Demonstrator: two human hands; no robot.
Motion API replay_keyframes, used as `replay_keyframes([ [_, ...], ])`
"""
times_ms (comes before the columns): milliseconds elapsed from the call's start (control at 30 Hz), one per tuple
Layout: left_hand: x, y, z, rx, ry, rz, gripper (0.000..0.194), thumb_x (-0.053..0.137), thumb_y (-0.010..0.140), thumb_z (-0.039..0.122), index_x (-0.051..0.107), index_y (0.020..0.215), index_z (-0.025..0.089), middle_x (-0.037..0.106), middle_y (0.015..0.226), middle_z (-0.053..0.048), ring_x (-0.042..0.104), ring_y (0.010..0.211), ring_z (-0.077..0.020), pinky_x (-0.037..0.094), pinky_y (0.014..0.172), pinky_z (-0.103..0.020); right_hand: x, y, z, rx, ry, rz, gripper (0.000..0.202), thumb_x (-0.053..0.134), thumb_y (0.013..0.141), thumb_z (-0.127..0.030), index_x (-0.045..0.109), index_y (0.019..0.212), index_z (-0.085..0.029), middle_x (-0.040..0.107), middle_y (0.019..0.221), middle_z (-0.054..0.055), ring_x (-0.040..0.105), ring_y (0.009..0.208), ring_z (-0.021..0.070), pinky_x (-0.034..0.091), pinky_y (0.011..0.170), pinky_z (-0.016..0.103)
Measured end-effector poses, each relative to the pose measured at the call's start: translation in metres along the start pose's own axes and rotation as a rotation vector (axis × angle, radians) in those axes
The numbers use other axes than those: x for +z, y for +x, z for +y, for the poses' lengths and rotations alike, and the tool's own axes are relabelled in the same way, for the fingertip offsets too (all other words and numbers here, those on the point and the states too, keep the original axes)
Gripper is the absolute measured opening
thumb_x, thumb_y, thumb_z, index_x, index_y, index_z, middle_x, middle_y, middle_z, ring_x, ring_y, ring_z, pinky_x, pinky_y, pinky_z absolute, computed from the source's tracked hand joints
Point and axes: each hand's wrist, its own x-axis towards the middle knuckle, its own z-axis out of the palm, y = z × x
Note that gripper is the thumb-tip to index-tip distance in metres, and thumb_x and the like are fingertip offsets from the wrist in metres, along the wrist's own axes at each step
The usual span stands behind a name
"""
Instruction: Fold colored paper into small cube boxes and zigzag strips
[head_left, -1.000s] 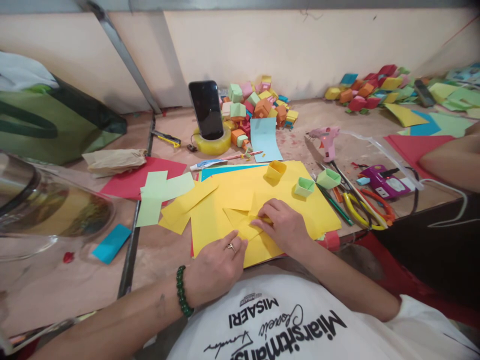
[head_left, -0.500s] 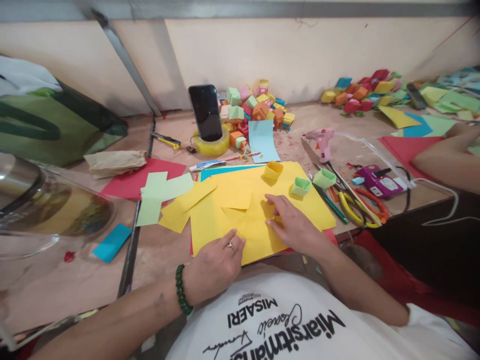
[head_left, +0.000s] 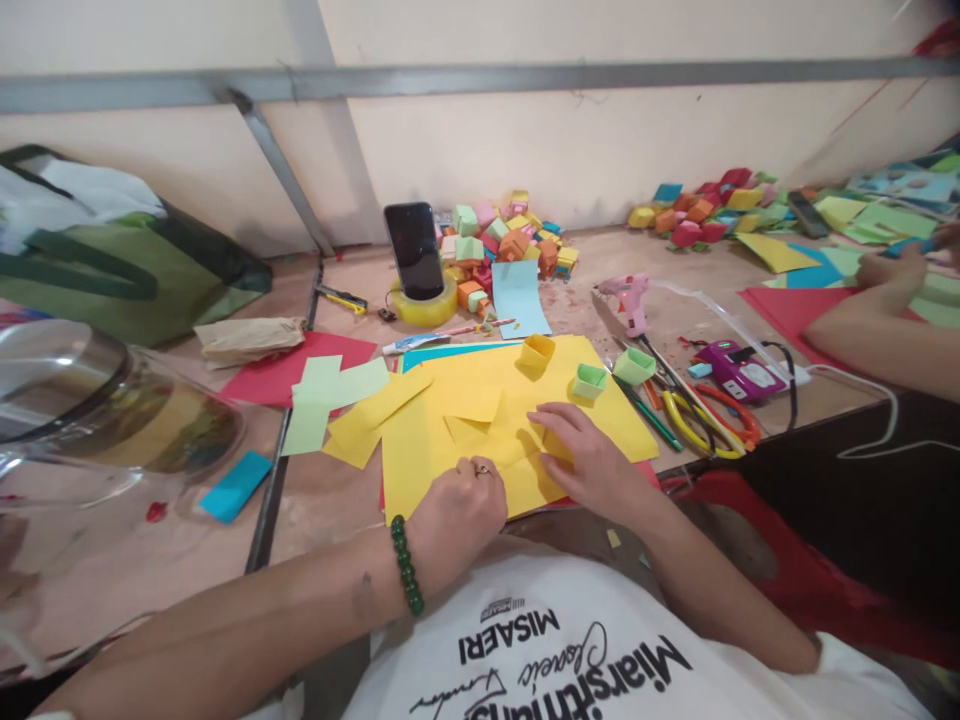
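Yellow sheets (head_left: 420, 440) lie stacked in front of me. My left hand (head_left: 465, 505) rests on their near edge with its fingers curled; what they hold, if anything, is hidden against the yellow paper. To its right, my right hand (head_left: 589, 465) lies on the stack, thumb and fingers apart. A small cut yellow piece (head_left: 480, 405) lies above my left hand. Near the stack's far edge sits a folded yellow paper ring (head_left: 537, 352). Two similar green ones, a nearer one (head_left: 589, 380) and a farther one (head_left: 634, 366), are at the right.
A phone (head_left: 415, 250) leans in a tape roll (head_left: 426, 303) beside a pile of paper cubes (head_left: 514, 240). On the right are a pink glue gun (head_left: 631, 300), scissors (head_left: 697, 420), a purple power adapter (head_left: 739, 372) and another person's arm (head_left: 870, 320). A glass jug (head_left: 165, 410) stands left.
The camera view has tilted upward. My left hand has moved right, closer to my right hand, and its fingers have curled in. My right hand has barely changed.
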Motion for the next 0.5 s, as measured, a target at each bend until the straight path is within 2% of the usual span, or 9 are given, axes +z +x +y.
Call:
replay_keyframes([
  [67, -0.005, 0.003, -0.004, -0.002, -0.037, 0.003, 0.028, 0.039, 0.069, -0.011, 0.061, 0.073, 0.006, 0.062, 0.063, -0.011, 0.057, 0.05, -0.0179, 0.041, 0.038, -0.024, -0.003, -0.003, 0.0, -0.043, -0.078, 0.011, 0.049, 0.048, 0.075, -0.006, 0.05, 0.122, -0.018, 0.053, 0.123, 0.016, 0.053, 0.116, 0.0271, 0.052, 0.094, 0.045],
  [167, -0.007, 0.003, -0.022, 0.021, -0.127, 0.037, 0.029, 0.04, 0.068, -0.01, 0.061, 0.072, 0.01, 0.062, 0.06, -0.007, 0.059, 0.05, -0.0163, 0.045, 0.04, -0.023, -0.008, -0.003, 0.004, -0.13, -0.193, 0.053, 0.053, 0.045, 0.073, 0.001, 0.052, 0.123, -0.016, 0.052, 0.13, 0.016, 0.05, 0.12, 0.0275, 0.05, 0.097, 0.046],
  [267, 0.002, 0.0, -0.048, 0.059, -0.182, 0.063, 0.027, 0.041, 0.077, -0.004, 0.061, 0.077, 0.014, 0.067, 0.074, -0.005, 0.063, 0.06, -0.0139, 0.051, 0.051, -0.022, -0.009, 0.002, 0.01, -0.24, -0.269, 0.097, 0.05, 0.041, 0.076, 0.002, 0.056, 0.12, -0.017, 0.053, 0.132, 0.014, 0.048, 0.124, 0.0254, 0.048, 0.099, 0.047],
  [400, 0.022, -0.002, -0.079, 0.176, -0.212, 0.161, 0.025, 0.041, 0.086, 0.004, 0.063, 0.087, 0.016, 0.07, 0.093, -0.007, 0.065, 0.094, -0.017, 0.055, 0.077, -0.027, -0.004, 0.012, 0.007, -0.41, -0.301, 0.147, 0.03, 0.042, 0.081, 0.0, 0.064, 0.091, -0.018, 0.063, 0.121, 0.011, 0.054, 0.119, 0.0235, 0.051, 0.095, 0.044],
  [500, 0.028, -0.003, -0.082, 0.136, -0.206, 0.15, 0.022, 0.045, 0.085, 0.005, 0.063, 0.093, 0.014, 0.068, 0.102, -0.012, 0.061, 0.103, -0.0221, 0.052, 0.09, -0.039, 0.006, 0.016, -0.004, -0.494, -0.276, 0.107, 0.018, 0.049, 0.078, -0.003, 0.061, 0.077, -0.017, 0.066, 0.114, 0.014, 0.058, 0.112, 0.026, 0.052, 0.092, 0.044],
])
